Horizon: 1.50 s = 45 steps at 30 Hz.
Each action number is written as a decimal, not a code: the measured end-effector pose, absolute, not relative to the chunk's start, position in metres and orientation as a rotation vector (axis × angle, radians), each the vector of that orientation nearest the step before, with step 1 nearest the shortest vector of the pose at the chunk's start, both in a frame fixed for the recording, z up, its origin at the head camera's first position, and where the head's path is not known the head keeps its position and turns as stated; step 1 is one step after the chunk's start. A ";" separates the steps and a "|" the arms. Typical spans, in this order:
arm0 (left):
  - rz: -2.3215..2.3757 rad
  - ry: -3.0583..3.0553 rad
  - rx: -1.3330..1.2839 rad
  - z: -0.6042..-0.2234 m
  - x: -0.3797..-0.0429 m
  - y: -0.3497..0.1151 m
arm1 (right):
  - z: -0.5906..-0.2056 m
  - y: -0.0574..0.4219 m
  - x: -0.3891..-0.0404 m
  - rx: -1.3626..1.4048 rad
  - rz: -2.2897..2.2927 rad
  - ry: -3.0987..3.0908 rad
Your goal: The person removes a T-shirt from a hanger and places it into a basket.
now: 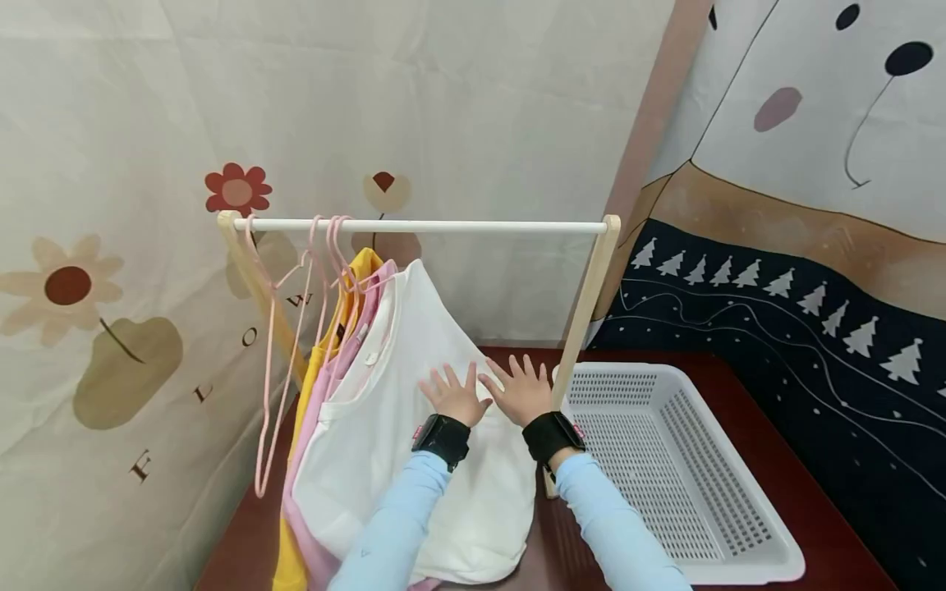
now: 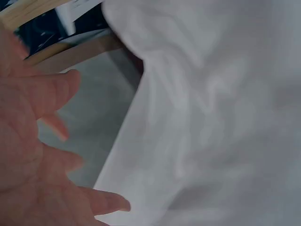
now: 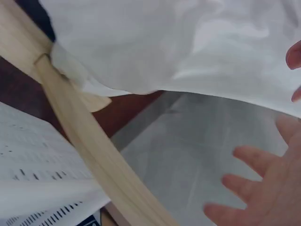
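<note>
A white top (image 1: 421, 410) hangs from a pink hanger at the front of a small clothes rack, whose white rod (image 1: 443, 226) spans two wooden side posts. Both hands are in front of it with fingers spread and nothing held. My left hand (image 1: 456, 400) overlaps the middle of the top in the head view; in the left wrist view its fingers (image 2: 56, 92) show beside the white cloth (image 2: 202, 117). My right hand (image 1: 523, 394) is near the top's right edge, close to the right post (image 1: 589, 308). Behind the top hang a pink garment (image 1: 314, 460) and a yellow garment (image 1: 291, 550).
A bare pink hanger (image 1: 266, 410) hangs at the rod's left end. To the right of the rack, a white perforated basket (image 1: 739, 460) sits on the dark red-brown table (image 1: 835, 525). Printed cloth backdrops (image 1: 480, 107) stand behind and on the right.
</note>
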<state>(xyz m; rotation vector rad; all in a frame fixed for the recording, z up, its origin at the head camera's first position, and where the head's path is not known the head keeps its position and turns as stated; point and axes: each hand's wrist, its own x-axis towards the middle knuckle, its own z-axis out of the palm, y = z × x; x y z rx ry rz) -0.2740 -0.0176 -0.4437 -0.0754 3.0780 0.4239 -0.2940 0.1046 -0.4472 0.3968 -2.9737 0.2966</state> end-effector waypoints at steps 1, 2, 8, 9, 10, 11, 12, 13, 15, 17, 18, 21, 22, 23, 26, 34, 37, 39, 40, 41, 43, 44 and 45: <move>0.452 3.078 -0.067 -0.439 -0.272 -0.019 | -0.444 0.105 -0.292 0.388 0.361 -2.977; 0.486 3.077 -0.055 -0.433 -0.270 -0.021 | -0.441 0.105 -0.290 0.385 0.442 -2.973; 0.924 3.287 0.054 -0.378 -0.247 -0.033 | -0.413 0.105 -0.272 0.388 0.837 -2.829; 1.108 3.369 0.075 -0.367 -0.244 -0.036 | -0.408 0.104 -0.269 0.384 0.890 -2.773; 1.316 3.449 0.100 -0.356 -0.241 -0.039 | -0.402 0.103 -0.264 0.381 0.970 -2.692; 1.551 3.515 0.141 -0.345 -0.238 -0.043 | -0.396 0.101 -0.258 0.380 1.051 -2.594; 1.793 3.564 0.191 -0.333 -0.235 -0.048 | -0.390 0.100 -0.253 0.370 1.135 -2.489; 1.995 3.612 0.208 -0.323 -0.233 -0.053 | -0.384 0.098 -0.247 0.357 1.217 -2.380; 2.170 3.710 0.080 -0.306 -0.230 -0.065 | -0.373 0.096 -0.236 0.353 1.334 -2.169; 2.034 3.781 -0.262 -0.296 -0.225 -0.077 | -0.365 0.095 -0.222 0.354 1.401 -2.028; 1.885 3.803 -0.438 -0.293 -0.224 -0.083 | -0.362 0.095 -0.216 0.355 1.420 -1.987; 1.477 3.767 -0.750 -0.292 -0.228 -0.098 | -0.358 0.094 -0.201 0.390 1.454 -1.893; 1.391 3.763 -0.784 -0.293 -0.231 -0.102 | -0.357 0.094 -0.196 0.402 1.481 -1.845; 1.316 3.771 -0.786 -0.294 -0.235 -0.105 | -0.357 0.094 -0.192 0.414 1.515 -1.784; 1.223 3.788 -0.775 -0.297 -0.245 -0.114 | -0.358 0.094 -0.178 0.425 1.602 -1.578; 1.348 3.883 -0.766 -0.296 -0.245 -0.124 | -0.358 0.110 -0.159 0.404 1.660 -1.490; 1.464 3.901 -0.608 -0.288 -0.236 -0.120 | -0.359 0.113 -0.163 0.405 1.647 -1.614; 1.578 3.836 -0.481 -0.277 -0.228 -0.115 | -0.359 0.111 -0.166 0.400 1.652 -1.700; 1.625 3.788 -0.416 -0.272 -0.222 -0.112 | -0.360 0.110 -0.167 0.404 1.641 -1.741; 1.642 3.735 -0.348 -0.266 -0.216 -0.109 | -0.362 0.109 -0.169 0.412 1.629 -1.786; 1.699 3.582 -0.180 -0.259 -0.204 -0.104 | -0.365 0.106 -0.171 0.392 1.617 -1.891; 1.731 3.477 -0.100 -0.258 -0.197 -0.103 | -0.367 0.105 -0.173 0.386 1.604 -1.943; 1.764 3.352 -0.025 -0.258 -0.191 -0.102 | -0.369 0.104 -0.175 0.381 1.584 -1.995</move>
